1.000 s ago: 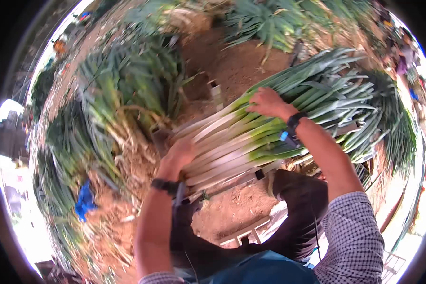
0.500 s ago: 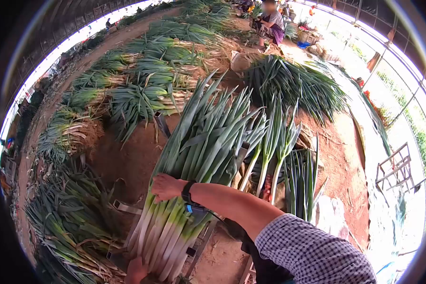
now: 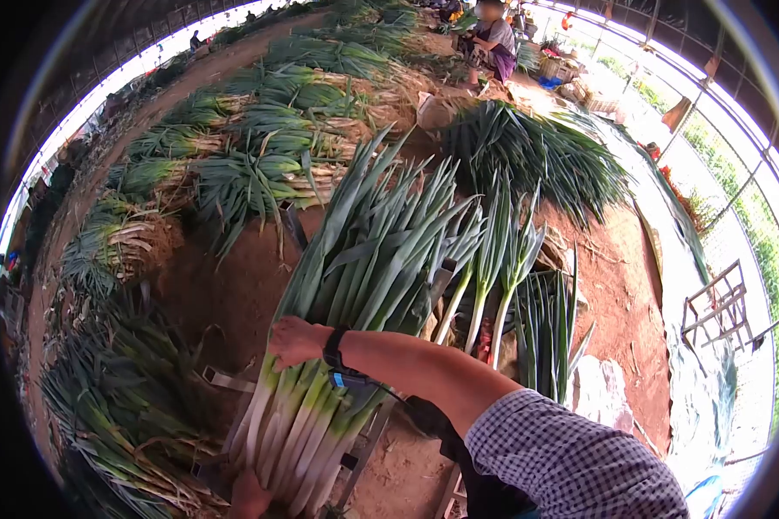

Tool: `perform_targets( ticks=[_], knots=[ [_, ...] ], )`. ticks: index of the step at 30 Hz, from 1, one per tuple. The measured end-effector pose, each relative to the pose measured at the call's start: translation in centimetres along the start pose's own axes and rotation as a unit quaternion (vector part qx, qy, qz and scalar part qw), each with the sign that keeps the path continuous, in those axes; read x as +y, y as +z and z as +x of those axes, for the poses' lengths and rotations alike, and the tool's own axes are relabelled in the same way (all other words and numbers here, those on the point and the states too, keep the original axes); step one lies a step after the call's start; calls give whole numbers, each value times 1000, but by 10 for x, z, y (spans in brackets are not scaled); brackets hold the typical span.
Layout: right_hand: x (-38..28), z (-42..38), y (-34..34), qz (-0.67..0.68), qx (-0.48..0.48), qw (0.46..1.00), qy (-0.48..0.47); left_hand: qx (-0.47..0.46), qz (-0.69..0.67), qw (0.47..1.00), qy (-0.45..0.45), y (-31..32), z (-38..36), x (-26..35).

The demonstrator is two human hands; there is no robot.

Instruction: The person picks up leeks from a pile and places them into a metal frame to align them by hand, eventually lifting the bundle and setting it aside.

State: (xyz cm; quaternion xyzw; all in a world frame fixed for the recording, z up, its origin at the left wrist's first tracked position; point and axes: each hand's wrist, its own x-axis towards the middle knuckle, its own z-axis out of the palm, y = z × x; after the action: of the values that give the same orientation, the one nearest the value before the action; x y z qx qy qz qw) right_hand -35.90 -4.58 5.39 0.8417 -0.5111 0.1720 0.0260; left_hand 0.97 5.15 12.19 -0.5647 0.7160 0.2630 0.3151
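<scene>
A thick bundle of leeks (image 3: 363,259) lies on a low metal rack (image 3: 229,379), green leaves pointing away from me and white stalks towards me. My right hand (image 3: 299,342), with a black band on its wrist, reaches across the bundle. Its fingers are closed on a leek at the left edge, where the white turns green. Down at the white ends, my left hand (image 3: 249,496) is closed around the lower part of a leek on the same side; the frame cuts part of it off. A few separate leeks (image 3: 485,277) lie right of the bundle.
A heap of leeks (image 3: 130,406) lies at the left, and several piles (image 3: 268,173) line the soil beyond. Another large pile (image 3: 537,156) is ahead on the right. A person (image 3: 492,43) sits at the back. A metal frame (image 3: 718,307) stands at the far right.
The view has shifted slightly. Both hands keep their places on the leeks, and the bundle looks the same.
</scene>
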Motion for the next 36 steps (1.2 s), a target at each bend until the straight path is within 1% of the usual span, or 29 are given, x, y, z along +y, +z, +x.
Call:
perform_targets(
  ticks=[1,3,4,6,7,9,10,12,13,14,15,16,19,21,22,23,24,25,26,27,28,29,30,31,32,33,34,36],
  knots=[
    [-1,0,8,-1,25,1000,-4,42,8,998,37,5,3,-7],
    [0,-3,17,-45,106,993,-41,127,25,985,114,18,17,-27],
    [1,-4,18,-66,146,985,-61,152,28,980,121,28,25,-35],
    [3,-7,15,-82,192,974,-87,206,39,968,136,40,36,-46],
    [3,-8,13,-90,215,967,-102,149,45,983,98,31,27,-35],
    [2,-12,9,-55,182,976,-102,35,56,998,23,14,9,-13],
    [2,-15,8,-38,165,980,-101,21,54,998,8,15,13,-15],
    [4,-9,9,-67,245,961,-113,-8,53,998,-24,20,31,-28],
    [4,-5,8,-80,284,948,-118,49,94,994,10,29,41,-36],
    [1,0,9,-42,188,978,-77,105,134,985,43,40,48,-44],
    [-3,7,4,-4,89,995,-38,162,171,969,76,49,55,-51],
    [-3,10,1,31,-10,999,3,157,175,969,78,52,62,-53],
    [-2,11,-7,87,0,996,26,154,176,969,76,57,77,-65],
    [-4,8,-17,64,-49,997,16,161,160,971,75,63,86,-72],
    [-4,6,-19,53,-74,996,11,93,94,991,34,51,77,-61],
    [-3,3,-19,63,-60,996,9,21,27,999,-9,38,65,-53],
    [-1,0,-16,74,-45,996,6,-51,-42,996,-54,30,54,-48],
    [-1,-1,-12,86,-30,996,4,34,7,999,20,36,60,-55],
    [-2,3,-18,94,-92,991,24,116,54,987,92,46,68,-66],
    [0,7,-27,103,-158,981,37,195,97,963,158,45,53,-59],
    [3,-2,-30,129,-122,983,49,183,112,964,156,44,47,-53],
    [12,-15,-10,184,50,982,3,201,68,965,153,47,55,-53],
    [15,-13,-15,232,15,973,-6,157,80,974,141,32,40,-36],
    [10,-2,-29,199,-151,967,52,266,93,932,228,43,43,-42],
    [11,-10,-17,300,-25,953,23,353,29,890,288,57,49,-51],
    [9,0,-26,199,-104,974,-10,315,69,911,257,54,50,-48],
    [11,2,-16,150,-134,980,-13,303,53,925,225,54,46,-44],
    [4,-3,-18,99,-82,992,-4,213,75,964,140,45,48,-40]
  ],
)
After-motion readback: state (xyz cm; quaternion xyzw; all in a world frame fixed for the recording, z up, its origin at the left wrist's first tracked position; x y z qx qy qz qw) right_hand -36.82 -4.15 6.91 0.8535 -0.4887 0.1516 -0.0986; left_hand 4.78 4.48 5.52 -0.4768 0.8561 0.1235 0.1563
